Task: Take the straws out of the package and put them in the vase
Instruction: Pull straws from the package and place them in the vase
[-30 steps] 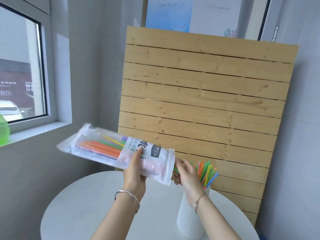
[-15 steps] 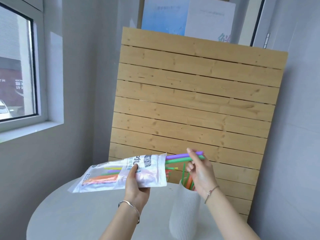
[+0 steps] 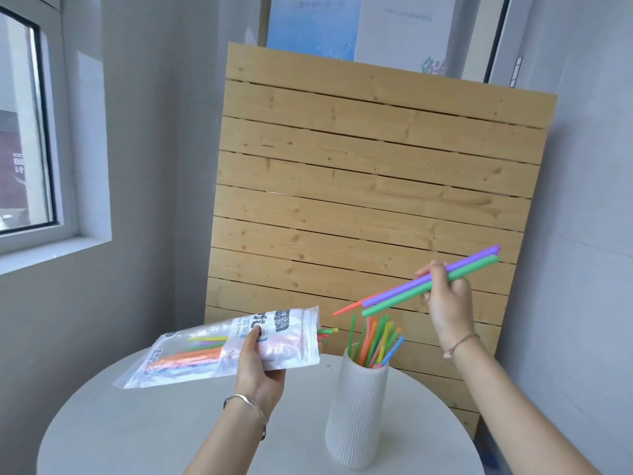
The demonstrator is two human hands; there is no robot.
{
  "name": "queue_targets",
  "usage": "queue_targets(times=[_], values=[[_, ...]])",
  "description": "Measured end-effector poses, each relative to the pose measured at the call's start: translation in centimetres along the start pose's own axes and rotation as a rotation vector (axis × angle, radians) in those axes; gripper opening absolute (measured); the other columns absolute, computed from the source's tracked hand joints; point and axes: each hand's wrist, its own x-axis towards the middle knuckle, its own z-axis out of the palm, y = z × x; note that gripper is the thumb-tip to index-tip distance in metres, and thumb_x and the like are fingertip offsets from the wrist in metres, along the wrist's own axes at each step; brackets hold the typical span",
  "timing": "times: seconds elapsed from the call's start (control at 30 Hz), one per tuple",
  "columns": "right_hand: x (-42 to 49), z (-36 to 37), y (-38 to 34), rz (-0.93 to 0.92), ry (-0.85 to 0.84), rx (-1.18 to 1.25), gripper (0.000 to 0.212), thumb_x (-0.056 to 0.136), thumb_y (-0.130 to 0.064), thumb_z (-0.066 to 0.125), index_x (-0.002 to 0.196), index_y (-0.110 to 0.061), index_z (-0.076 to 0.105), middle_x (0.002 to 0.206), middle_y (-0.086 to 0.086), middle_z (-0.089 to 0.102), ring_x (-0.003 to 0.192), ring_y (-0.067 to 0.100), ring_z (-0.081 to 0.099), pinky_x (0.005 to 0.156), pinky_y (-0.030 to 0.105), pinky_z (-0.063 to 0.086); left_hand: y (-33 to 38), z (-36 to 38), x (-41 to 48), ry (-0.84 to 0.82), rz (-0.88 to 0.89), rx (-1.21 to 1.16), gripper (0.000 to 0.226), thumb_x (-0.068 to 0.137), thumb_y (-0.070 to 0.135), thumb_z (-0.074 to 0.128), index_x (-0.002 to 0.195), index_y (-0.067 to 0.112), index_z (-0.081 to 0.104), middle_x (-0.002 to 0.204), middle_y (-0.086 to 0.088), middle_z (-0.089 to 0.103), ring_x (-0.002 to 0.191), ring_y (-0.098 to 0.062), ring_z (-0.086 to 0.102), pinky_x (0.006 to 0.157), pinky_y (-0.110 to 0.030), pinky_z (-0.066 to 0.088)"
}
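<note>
Fingers (image 3: 442,269) around 3 straws (image 3: 411,289)

A single head-worn, wide-angle camera looks forward and slightly down from the person's own viewpoint. It sits close above a round white table (image 3: 137,423), whose near edge is cut off, and faces a wooden slat panel (image 3: 370,186) against the wall. A window (image 3: 24,132) edges the left side. Both forearms enter from the bottom.

Corner nook with a table, slats and a window

A round white table (image 3: 137,423) stands before a pale slatted pine-wood panel (image 3: 370,186) leaning on the grey wall; blue-and-white posters (image 3: 356,29) show above it, and a white-framed window (image 3: 30,132) sits left.
</note>
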Motion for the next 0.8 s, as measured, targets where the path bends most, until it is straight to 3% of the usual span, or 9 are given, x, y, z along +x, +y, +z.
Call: queue_targets(times=[0.17, 0.27, 0.37, 0.47, 0.57, 0.67, 0.8], values=[[1.2, -1.5, 0.4, -0.074, -0.17, -0.262, 0.041, 0.095, -0.018, 0.041, 0.056, -0.019, 0.054, 0.054, 0.003, 0.036, 0.047, 0.018, 0.031, 0.048, 0.027, 0.028, -0.7, 0.1, 0.0, -0.001, -0.006, 0.024, 0.006, 0.089, 0.024, 0.064, 0.086, 0.02, 0.061, 0.095, 0.001, 0.065, 0.078, -0.014, 0.062, 0.081, -0.028, 0.051], [0.4, -0.9, 1.5, -0.079, -0.268, -0.4, 0.04, 0.095, -0.026, 0.043, 0.058, -0.02, 0.056, 0.058, 0.009, 0.048, 0.052, 0.022, 0.042, 0.055, 0.032, 0.037, -1.2, 0.3, -0.4, -0.009, -0.009, 0.038, 0.007, 0.089, 0.024, 0.065, 0.086, 0.019, 0.061, 0.09, 0.0, 0.065, 0.078, -0.016, 0.062, 0.082, -0.029, 0.051], [0.0, -0.2, 2.5, -0.035, -0.423, -0.536, 0.024, 0.089, -0.033, 0.055, 0.071, -0.021, 0.064, 0.072, 0.007, 0.066, 0.065, 0.02, 0.059, 0.068, 0.036, 0.049, -1.3, 0.3, -0.6, -0.007, -0.004, 0.059, 0.006, 0.088, 0.024, 0.065, 0.086, 0.019, 0.062, 0.086, 0.0, 0.067, 0.077, -0.016, 0.063, 0.081, -0.03, 0.051], [0.0, 0.5, 2.9, -0.001, -0.539, -0.489, 0.01, 0.08, -0.029, 0.069, 0.079, -0.02, 0.065, 0.083, 0.006, 0.072, 0.078, 0.019, 0.067, 0.075, 0.036, 0.054, -1.2, 0.2, -0.6, -0.005, 0.006, 0.079, 0.007, 0.088, 0.024, 0.066, 0.085, 0.019, 0.063, 0.075, 0.0, 0.071, 0.076, -0.016, 0.063, 0.076, -0.029, 0.052], [0.0, 0.9, 3.3, -0.023, -0.558, -0.534, 0.015, 0.075, -0.033, 0.073, 0.08, -0.023, 0.065, 0.081, 0.013, 0.069, 0.071, 0.022, 0.06, 0.07, 0.037, 0.051, -1.0, 0.2, -0.6, -0.014, 0.017, 0.097, 0.007, 0.088, 0.024, 0.065, 0.084, 0.019, 0.063, 0.058, 0.002, 0.072, 0.075, -0.016, 0.064, 0.07, -0.028, 0.052], [-0.2, 1.1, 3.5, -0.105, -0.514, -0.636, 0.021, 0.075, -0.04, 0.071, 0.091, -0.03, 0.062, 0.073, -0.004, 0.052, 0.06, 0.009, 0.045, 0.06, 0.03, 0.042, -0.7, 0.1, -0.6, -0.004, 0.018, 0.105, 0.007, 0.088, 0.025, 0.066, 0.085, 0.019, 0.063, 0.066, 0.001, 0.072, 0.074, -0.016, 0.064, 0.068, -0.028, 0.053], [-1.0, 1.2, 3.4, -0.275, -0.455, -0.622, 0.036, 0.083, -0.033, 0.064, 0.116, -0.034, 0.05, 0.102, -0.012, 0.056, 0.089, 0.004, 0.052, 0.077, 0.023, 0.045, -0.6, 0.1, -0.7, -0.006, 0.011, 0.117, 0.008, 0.088, 0.026, 0.066, 0.082, 0.02, 0.063, 0.065, 0.001, 0.072, 0.073, -0.016, 0.064, 0.064, -0.029, 0.054]])
